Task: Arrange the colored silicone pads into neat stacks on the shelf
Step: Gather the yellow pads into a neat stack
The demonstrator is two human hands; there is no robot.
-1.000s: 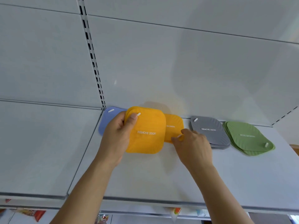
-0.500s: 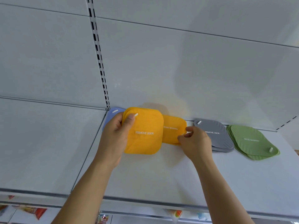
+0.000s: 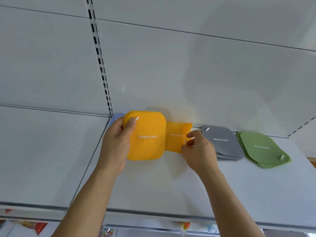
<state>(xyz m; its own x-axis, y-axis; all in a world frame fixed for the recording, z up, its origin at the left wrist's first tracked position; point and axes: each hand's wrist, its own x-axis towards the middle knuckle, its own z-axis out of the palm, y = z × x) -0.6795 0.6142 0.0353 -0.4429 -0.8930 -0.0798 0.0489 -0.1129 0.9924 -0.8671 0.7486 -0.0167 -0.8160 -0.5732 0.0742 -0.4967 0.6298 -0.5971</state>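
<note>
Head view looks up and across a white shelf (image 3: 153, 189) with a row of silicone pads along its back edge. Left hand (image 3: 116, 142) grips a bunch of orange pads (image 3: 147, 135) by their left edge, thumb curled over the front near a small white tab at the top corner, fingers behind; the bunch is held up facing the camera, and its front pad reads "REMOVE ODOR". At 9 o'clock of the bunch a blue pad (image 3: 114, 118) peeks out behind the hand, mostly hidden.

Right hand (image 3: 199, 149) pinches the right edge of a second orange pad (image 3: 176, 139), thumb on top and fingers curled beneath, so that edge is lifted; whether its far side rests on the shelf I cannot tell. That pad sits at 3 o'clock of the held bunch, its left part covered by it.

At 3 o'clock of the right hand lies a grey stack (image 3: 222, 142), flat on the shelf and slightly fanned, its near-left corner behind the hand. Just beside it, further toward 3 o'clock, lies a green stack (image 3: 261, 149), also fanned.
</note>
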